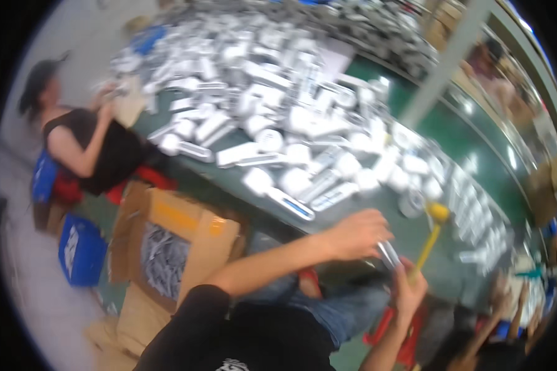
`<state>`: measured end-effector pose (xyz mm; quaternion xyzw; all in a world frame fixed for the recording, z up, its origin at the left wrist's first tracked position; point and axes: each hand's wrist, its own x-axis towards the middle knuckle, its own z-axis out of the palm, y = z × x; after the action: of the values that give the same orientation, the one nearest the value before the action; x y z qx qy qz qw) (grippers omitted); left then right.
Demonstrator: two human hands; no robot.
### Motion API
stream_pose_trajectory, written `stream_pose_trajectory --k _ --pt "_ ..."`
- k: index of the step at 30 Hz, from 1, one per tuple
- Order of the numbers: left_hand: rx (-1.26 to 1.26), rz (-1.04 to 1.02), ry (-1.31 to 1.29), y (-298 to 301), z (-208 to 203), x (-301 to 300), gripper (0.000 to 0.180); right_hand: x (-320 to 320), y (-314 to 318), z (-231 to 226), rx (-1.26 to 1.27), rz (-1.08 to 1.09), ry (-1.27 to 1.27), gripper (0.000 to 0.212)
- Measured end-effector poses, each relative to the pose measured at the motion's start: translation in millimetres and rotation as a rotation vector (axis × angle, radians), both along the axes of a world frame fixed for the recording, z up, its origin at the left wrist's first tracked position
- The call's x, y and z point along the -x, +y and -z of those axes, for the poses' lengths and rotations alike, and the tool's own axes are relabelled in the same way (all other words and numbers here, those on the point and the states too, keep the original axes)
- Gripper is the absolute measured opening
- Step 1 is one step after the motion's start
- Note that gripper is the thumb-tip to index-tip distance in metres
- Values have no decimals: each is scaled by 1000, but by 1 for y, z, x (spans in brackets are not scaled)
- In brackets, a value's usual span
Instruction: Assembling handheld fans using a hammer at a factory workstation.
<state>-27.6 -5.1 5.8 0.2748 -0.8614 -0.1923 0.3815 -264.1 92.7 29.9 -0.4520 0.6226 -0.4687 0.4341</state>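
Note:
Over the near edge of the table, my left hand [361, 235] is closed, its fingers at one end of a small, long white-and-grey part [388, 253]. My right hand [410, 287] is closed at the part's other end. From that same hand rises a yellow mallet [428, 247], its handle slanting up and its round head above the table. Blur hides the exact grip of the fingers. Beyond my hands, a large heap of white plastic parts [303, 123], some round-headed with long bodies, covers the table. A white part with a blue strip [291, 204] lies near the edge.
An open cardboard box [192, 222] of grey pieces stands left of me, with a blue bin [80, 250] beyond it. Another person [80, 136] sits at the left end. Rows of white parts [476, 216] line the right side, near a metal post [442, 68].

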Motion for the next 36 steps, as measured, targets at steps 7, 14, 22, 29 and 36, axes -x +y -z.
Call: stream_pose_trajectory --k 7,14,22,29,36 --pt "77 -50 93 0 9 -13 36 3 -19 -4 -118 -177 105 27" --pt "106 8 127 -3 14 -9 26 12 -26 -5 -138 -189 62 26" --pt "210 -68 80 -8 14 -18 27 -7 -31 -7 -154 -181 83 25" --pt "-83 -106 37 -2 5 -10 63 -2 -26 -15 -192 -126 -22 23" --pt "172 -60 26 -4 5 -6 36 7 -30 -20 -198 -254 178 28"
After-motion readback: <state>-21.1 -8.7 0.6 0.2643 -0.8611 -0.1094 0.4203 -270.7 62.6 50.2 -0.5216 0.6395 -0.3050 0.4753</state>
